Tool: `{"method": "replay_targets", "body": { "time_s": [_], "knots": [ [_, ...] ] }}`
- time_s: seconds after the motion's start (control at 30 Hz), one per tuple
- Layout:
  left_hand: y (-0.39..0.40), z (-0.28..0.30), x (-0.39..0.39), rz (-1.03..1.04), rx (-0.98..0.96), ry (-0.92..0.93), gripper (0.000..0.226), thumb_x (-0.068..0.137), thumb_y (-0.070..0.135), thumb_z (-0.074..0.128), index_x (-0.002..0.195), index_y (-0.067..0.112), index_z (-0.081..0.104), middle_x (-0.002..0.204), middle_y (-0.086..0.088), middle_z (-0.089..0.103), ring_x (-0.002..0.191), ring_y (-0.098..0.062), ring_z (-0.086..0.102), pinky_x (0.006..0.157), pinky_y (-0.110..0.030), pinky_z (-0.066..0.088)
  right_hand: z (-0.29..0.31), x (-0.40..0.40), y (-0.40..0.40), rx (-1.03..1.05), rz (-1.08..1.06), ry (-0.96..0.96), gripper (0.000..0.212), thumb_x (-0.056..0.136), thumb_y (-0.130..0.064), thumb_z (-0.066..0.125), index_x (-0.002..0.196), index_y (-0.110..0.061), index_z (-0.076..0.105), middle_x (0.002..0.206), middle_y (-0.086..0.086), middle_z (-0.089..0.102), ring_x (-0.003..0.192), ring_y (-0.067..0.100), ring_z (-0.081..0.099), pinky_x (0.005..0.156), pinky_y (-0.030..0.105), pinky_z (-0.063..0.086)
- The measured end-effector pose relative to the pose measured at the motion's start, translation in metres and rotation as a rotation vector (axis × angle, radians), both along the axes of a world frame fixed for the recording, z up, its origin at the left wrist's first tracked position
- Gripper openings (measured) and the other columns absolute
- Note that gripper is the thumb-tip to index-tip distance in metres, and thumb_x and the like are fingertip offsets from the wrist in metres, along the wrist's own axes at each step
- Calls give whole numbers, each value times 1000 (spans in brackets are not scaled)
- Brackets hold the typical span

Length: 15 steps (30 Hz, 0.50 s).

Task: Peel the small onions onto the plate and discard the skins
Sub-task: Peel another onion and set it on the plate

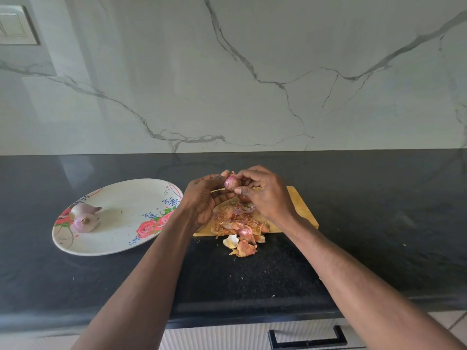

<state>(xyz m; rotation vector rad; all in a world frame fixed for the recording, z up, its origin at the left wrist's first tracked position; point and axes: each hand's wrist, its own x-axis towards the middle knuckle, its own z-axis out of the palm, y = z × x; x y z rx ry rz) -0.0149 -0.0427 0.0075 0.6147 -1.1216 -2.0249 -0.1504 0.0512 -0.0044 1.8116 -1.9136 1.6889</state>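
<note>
Both hands peel a small onion above the wooden cutting board

Mid-frame on the black countertop (379,198), the floral plate (118,238) at left carries two peeled onions (84,217); the cutting board (303,210) bears a heap of skins (240,231); left hand (204,198) cradles the small onion (232,183) in curled fingers, right hand (265,195) pinches its skin

Both bare forearms reach forward and meet at the middle. The left hand (204,198) is turned palm up with fingers curled, gripping an onion (232,183). The right hand (262,192), knuckles up, pinches the same onion with thumb and fingertips.
</note>
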Motion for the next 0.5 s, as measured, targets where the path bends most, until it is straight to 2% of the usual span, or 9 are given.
{"method": "replay_targets", "body": {
  "time_s": [0.13,0.3,0.4,0.5],
  "knots": [
    [-1,-1,0,13,-1,-12,10,93,0,62,96,-6,70,91,-20,71,72,-26,72,60,-29,60,-3,2,0,-36,4,-11,21,78,-4,82,98,-10,76,98,-3,65,89,10,63,77,20,56],
    [-2,-1,-1,29,22,-21,11,93,0,64,99,-7,69,98,-22,70,72,-27,73,60,-30,61,-4,3,1,-51,-7,16,16,79,-4,80,94,-7,76,95,-2,64,87,5,60,74,17,53],
    [-1,-1,-2,33,37,-9,10,94,-1,62,100,-7,68,94,-22,69,70,-27,72,59,-30,60,-4,4,1,-62,-20,54,9,80,-3,80,87,-5,75,91,1,63,85,6,57,70,16,51],
    [1,0,-1,21,32,-6,8,93,-3,62,96,-7,68,90,-20,70,71,-27,72,59,-30,60,-3,4,1,-47,-21,51,16,80,-4,81,92,-10,73,94,-2,63,86,8,60,73,18,54]
  ]
}}
